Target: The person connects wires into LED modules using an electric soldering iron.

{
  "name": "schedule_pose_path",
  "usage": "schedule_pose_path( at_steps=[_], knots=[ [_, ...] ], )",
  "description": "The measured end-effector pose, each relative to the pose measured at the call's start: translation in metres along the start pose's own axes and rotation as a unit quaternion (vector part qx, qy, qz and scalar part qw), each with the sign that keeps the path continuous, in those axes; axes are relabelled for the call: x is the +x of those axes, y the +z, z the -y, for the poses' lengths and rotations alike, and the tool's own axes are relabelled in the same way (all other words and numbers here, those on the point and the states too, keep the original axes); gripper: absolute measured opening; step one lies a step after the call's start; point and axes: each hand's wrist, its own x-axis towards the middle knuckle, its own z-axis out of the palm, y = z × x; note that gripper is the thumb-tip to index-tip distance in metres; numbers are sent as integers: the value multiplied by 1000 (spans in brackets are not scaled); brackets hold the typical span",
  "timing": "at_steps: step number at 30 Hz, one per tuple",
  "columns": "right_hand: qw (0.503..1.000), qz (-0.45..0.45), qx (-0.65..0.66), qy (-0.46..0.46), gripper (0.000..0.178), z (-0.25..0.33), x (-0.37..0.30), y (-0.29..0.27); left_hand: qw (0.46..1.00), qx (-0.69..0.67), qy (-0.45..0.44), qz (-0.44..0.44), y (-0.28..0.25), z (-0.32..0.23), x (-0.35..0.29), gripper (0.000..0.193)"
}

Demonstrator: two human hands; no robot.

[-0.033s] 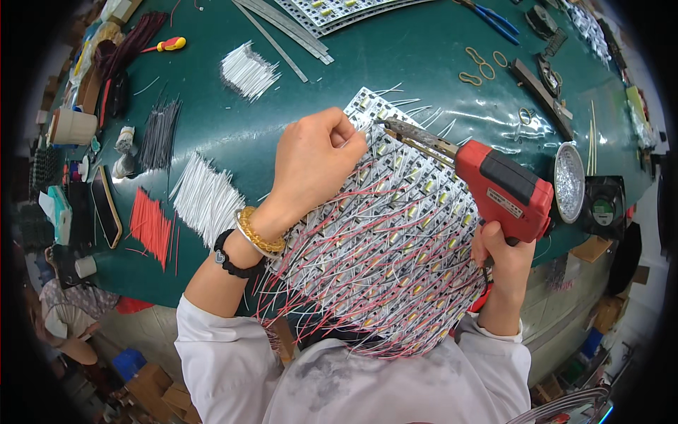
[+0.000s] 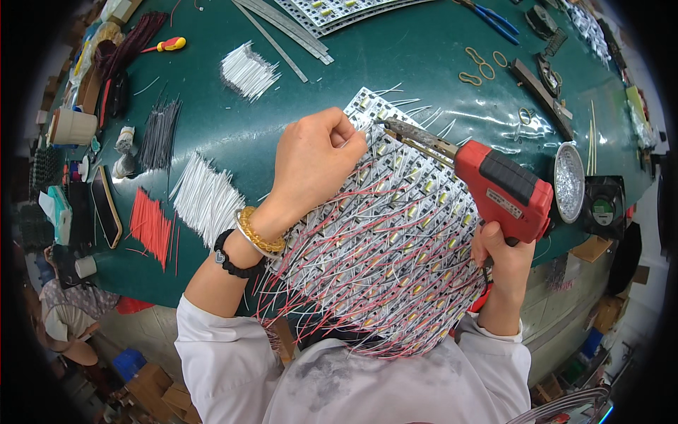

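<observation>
My right hand [image 2: 500, 249] grips the handle of a red and black soldering gun [image 2: 505, 184]. Its dark tip reaches left to the upper part of a sheet of small white circuit boards [image 2: 417, 233]. Many red and white wires [image 2: 339, 247] stick out of this sheet, which lies at the table's near edge and hangs over my lap. Beside the tip, my left hand [image 2: 314, 157] is closed in a pinch over the sheet's upper left edge. What its fingertips hold is too small and hidden to make out.
Left of the sheet lie bundles of white wires [image 2: 206, 198], red wires [image 2: 150, 222] and black wires [image 2: 161, 134], plus a phone [image 2: 107, 207]. Another white bundle [image 2: 249, 71] and a board panel [image 2: 339, 10] lie farther off. A metal bowl [image 2: 569, 182] and blue-handled pliers [image 2: 498, 22] are rightward.
</observation>
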Motion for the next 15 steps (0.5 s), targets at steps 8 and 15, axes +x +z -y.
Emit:
schedule_pose_path(
  at_steps=[8, 15],
  knots=[
    [999, 16, 18, -34, 42, -6, -6, -11, 1000, 2, 4, 0, 0, -2, 0, 18],
    [997, -10, 33, -66, 49, -1, -15, -12, 1000, 6, -6, 1, -2, -6, -2, 16]
  ],
)
